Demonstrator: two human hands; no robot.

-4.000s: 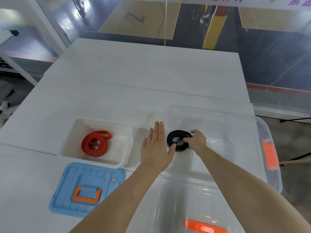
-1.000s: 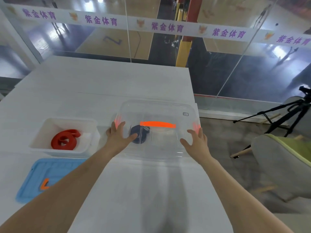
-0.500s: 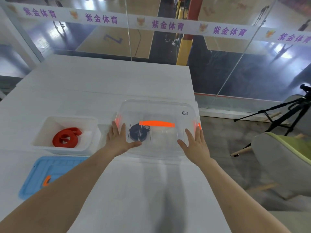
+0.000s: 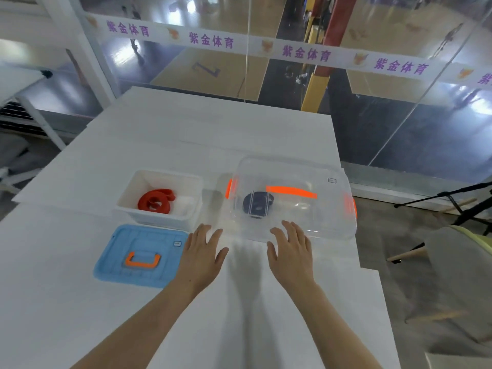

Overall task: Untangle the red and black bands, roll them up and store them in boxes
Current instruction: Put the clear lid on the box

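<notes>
You stand at a white desk against a glass wall that carries a white strip of purple lettering; a sports floor lies beyond it. A tripod and a pale chair stand off to your right.

Your left hand and right hand lie palm down, fingers straight and spread, holding nothing. The right fingertips reach the near edge of the clear box; you cannot tell whether they touch.

The red band lies ahead and left of your left hand in the open white box. It is a flat coil whose loose loop points right and away.

The black band, a dark flat coil, sits just ahead of your right hand under the clear lid with its orange handle.

The blue lid lies just left of your left hand.
</notes>
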